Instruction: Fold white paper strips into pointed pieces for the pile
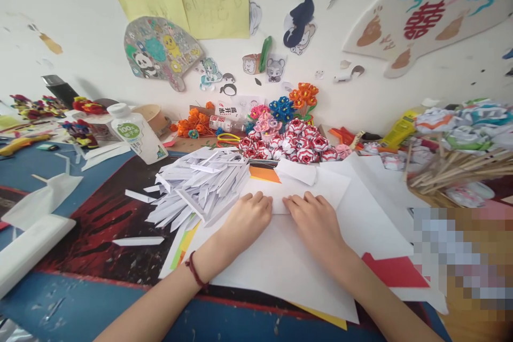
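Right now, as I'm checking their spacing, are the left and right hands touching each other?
Apart. The head view shows a plain gap between the left hand and the right hand, with white paper visible between them.

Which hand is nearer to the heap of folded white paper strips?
Left. The left hand is beside the heap's near right edge; the right hand is farther right, beyond the left hand.

Bright, soft shadows; edges stretched, partly pixelated
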Demonstrator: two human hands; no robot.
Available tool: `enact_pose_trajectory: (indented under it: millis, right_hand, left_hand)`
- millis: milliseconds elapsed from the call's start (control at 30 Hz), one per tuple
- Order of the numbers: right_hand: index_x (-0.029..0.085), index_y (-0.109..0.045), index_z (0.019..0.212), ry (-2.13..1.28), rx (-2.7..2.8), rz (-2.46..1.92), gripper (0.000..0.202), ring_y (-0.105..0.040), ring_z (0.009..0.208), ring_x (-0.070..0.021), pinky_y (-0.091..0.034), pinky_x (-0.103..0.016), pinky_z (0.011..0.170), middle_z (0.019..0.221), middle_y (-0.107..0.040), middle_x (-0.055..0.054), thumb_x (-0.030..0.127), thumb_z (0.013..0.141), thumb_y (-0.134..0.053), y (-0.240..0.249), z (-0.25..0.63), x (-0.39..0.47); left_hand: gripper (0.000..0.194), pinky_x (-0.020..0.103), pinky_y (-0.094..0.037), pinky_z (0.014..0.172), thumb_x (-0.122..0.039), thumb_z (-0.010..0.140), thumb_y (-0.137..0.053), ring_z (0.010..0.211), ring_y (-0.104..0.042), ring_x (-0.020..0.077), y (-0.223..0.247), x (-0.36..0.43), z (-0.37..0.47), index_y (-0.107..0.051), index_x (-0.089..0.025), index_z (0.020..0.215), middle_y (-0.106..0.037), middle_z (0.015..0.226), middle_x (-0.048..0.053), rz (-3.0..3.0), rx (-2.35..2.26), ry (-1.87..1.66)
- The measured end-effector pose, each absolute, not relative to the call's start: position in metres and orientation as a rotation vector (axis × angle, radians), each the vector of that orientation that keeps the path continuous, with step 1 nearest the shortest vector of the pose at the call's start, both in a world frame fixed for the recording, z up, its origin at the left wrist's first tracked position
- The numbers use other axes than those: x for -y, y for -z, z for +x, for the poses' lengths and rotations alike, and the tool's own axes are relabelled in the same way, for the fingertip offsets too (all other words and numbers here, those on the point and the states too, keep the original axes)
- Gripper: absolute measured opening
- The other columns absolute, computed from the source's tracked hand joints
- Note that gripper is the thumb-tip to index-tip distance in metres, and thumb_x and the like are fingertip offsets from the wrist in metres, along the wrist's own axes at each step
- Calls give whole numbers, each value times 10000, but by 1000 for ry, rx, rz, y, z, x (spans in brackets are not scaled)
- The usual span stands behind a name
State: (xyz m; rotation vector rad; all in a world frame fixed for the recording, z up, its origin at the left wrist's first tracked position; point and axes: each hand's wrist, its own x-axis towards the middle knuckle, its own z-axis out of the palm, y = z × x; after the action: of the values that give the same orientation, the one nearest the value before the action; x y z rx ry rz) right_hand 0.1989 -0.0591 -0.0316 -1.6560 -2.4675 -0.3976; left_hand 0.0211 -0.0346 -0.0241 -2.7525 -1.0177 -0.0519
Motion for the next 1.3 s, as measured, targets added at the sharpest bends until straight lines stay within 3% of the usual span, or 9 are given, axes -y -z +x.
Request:
enact_pose_trajectory:
  millis: [167, 233, 333, 467, 600, 900, 1033, 1300]
  right_hand:
    - [189, -657, 890, 209, 2465, -1582, 344, -564, 816, -213, -345, -328, 671, 839, -671, -57, -62, 745, -471, 30, 205, 55]
    - [196, -658, 892, 126, 2437, -1524, 367, -561, 835, -196, -366, -307, 697, 854, -663, -41, -69, 739, -456, 32, 208, 52]
    - [206, -664, 849, 58, 2330, -1532, 361, -561, 828, -181, -385, -287, 708, 825, -648, -26, -65, 762, -442, 37, 210, 46]
    - [227, -668, 844, -32, 2195, -1532, 236, -565, 780, -177, -403, -280, 664, 776, -627, -13, 77, 865, -486, 43, 209, 40]
    - [219, -658, 849, -154, 2106, -1498, 101, -575, 822, -192, -427, -289, 696, 831, -638, -18, 185, 866, -564, 44, 207, 38]
    - [201, -630, 693, -449, 1996, -1363, 186, -579, 667, -153, -415, -267, 637, 717, -639, -2, 104, 820, -535, 38, 207, 40]
    - [188, -617, 632, -536, 1915, -1358, 179, -539, 576, -136, -398, -259, 583, 640, -613, 7, 92, 774, -565, 36, 209, 40]
    - [187, -667, 644, -739, 1854, -1321, 114, -562, 597, -144, -425, -257, 593, 658, -673, -5, 144, 746, -640, 34, 216, 36]
  left_hand:
    - [153, 323, -413, 657, -69, 846, -478, 770, -571, 212, 22, 31, 20, -584, -146, 923, -625, 810, 71, -2800, 1165, 134]
    - [162, 315, -417, 644, -140, 897, -453, 749, -576, 202, 25, 26, 20, -580, -177, 991, -628, 804, 48, -2791, 1305, 249]
    - [177, 300, -422, 654, -229, 944, -422, 828, -570, 195, 33, 20, 23, -592, -181, 930, -614, 840, 51, -2755, 1454, 393]
    - [65, 301, -428, 692, -197, 895, -514, 919, -519, 206, 40, 15, 29, -566, -179, 861, -592, 882, 45, -2738, 1518, 527]
    - [44, 310, -425, 744, -151, 871, -522, 877, -506, 196, 41, 15, 30, -547, -174, 843, -595, 858, 30, -2818, 1519, 648]
    - [133, 291, -388, 729, -184, 894, -481, 814, -515, 169, 25, 20, 29, -600, -196, 835, -638, 802, 4, -3059, 1395, 801]
    - [92, 278, -387, 712, -232, 850, -560, 777, -533, 154, 19, 19, 23, -632, -192, 810, -648, 782, 1, -3086, 1524, 889]
    - [160, 250, -374, 635, -289, 798, -622, 641, -514, 120, 16, 13, 13, -643, -168, 695, -652, 701, -4, -3116, 1787, 1026]
